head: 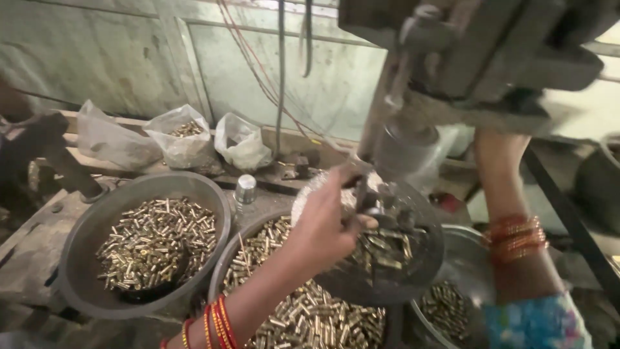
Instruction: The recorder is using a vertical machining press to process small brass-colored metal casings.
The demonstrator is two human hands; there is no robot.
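Grimy green walls fill the top of the frame, with loose wires (pixel 278 71) hanging down them, and below sits a dirty workbench (pixel 32 258) crowded with bowls. I see my left hand (pixel 329 216) coming up from the bottom centre, red bangles (pixel 216 323) on the wrist, its fingers pinched together on a small brass piece at the round metal plate (pixel 400 284) under the press (pixel 478 52); the blur keeps me from telling exactly what sits between the fingertips. My right arm rises at the right side of the frame, orange bangles (pixel 516 236) on it, and the hand itself is hidden behind the dark body of the press in the upper right, so I cannot tell its grip. Beneath the left forearm lies a bowl (pixel 223 265) heaped with small brass pieces (pixel 310 317). At centre left stands a larger grey bowl (pixel 84 226), part filled with the same brass pieces. A third steel bowl (pixel 465 258) sits at the lower right, holding a few more. Along the back, upper left, three plastic bags (pixel 184 139) stand in a row, and a small shiny metal cap (pixel 245 189) stands just in front of them.
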